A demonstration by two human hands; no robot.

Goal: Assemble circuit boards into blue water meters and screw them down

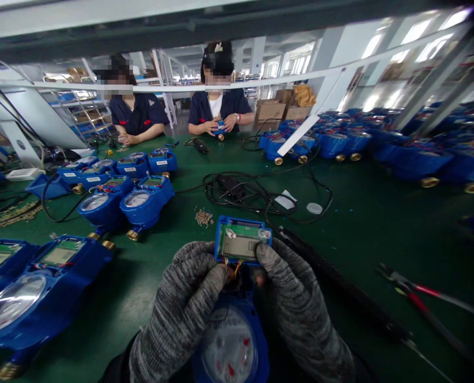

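A blue water meter [225,346] lies in front of me, its round clear dial toward my body. At its far end, a green circuit board with a grey display [240,244] sits in the blue housing. My left hand [185,298], in a grey knit glove, grips the housing's left side, thumb beside the red and yellow wires [234,268]. My right hand [304,303], gloved alike, closes on the right side, its thumb over the board's right edge. A bare fingertip shows below that thumb. The fingers underneath are hidden.
Several blue meters [147,199] stand at left, more [340,141] at back right. Small screws [203,217] lie beyond my hands, near a tangled black cable [237,189]. A long black tool [340,282] and red-handled pliers [412,292] lie right. Two people [221,106] sit opposite.
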